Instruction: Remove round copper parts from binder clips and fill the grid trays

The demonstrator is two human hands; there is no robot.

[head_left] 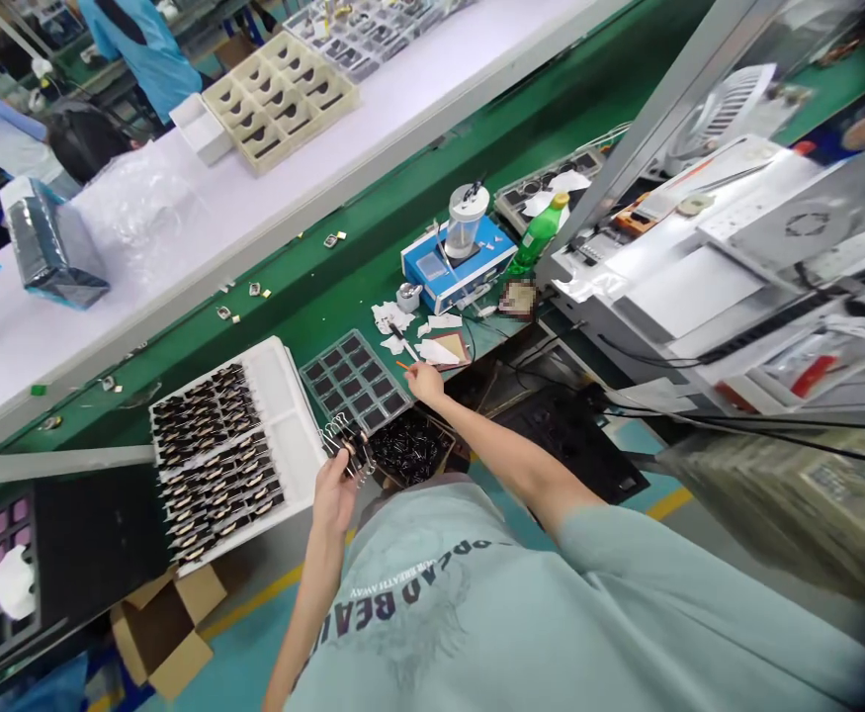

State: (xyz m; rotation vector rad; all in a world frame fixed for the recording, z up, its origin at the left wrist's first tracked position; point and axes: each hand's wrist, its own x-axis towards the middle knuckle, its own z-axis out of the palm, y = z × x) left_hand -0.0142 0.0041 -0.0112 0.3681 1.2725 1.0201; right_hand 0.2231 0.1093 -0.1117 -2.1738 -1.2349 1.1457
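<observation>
My left hand [335, 487] is closed around a bunch of black binder clips [350, 447] with silver wire handles; whatever they clamp is too small to make out. It is beside the right edge of a white tray [295, 420] that bears rows of black clipped pieces [216, 435]. Over the bench's front edge, my right hand [426, 383] has its fingers pinched together on a thin orange-tipped stick [403, 366]. Between the hands lies a dark compartment tray [354, 381] with black square cells. Below it, a box holds a heap of loose black clips [409, 447].
Beyond my right hand are crumpled white papers [439, 349], a small metal pot [407, 297], a blue device [462, 267] bearing a clear canister, and a green bottle [541, 235]. White machinery [699, 287] stands right. An open cardboard box [161, 633] sits low left. People work across the bench.
</observation>
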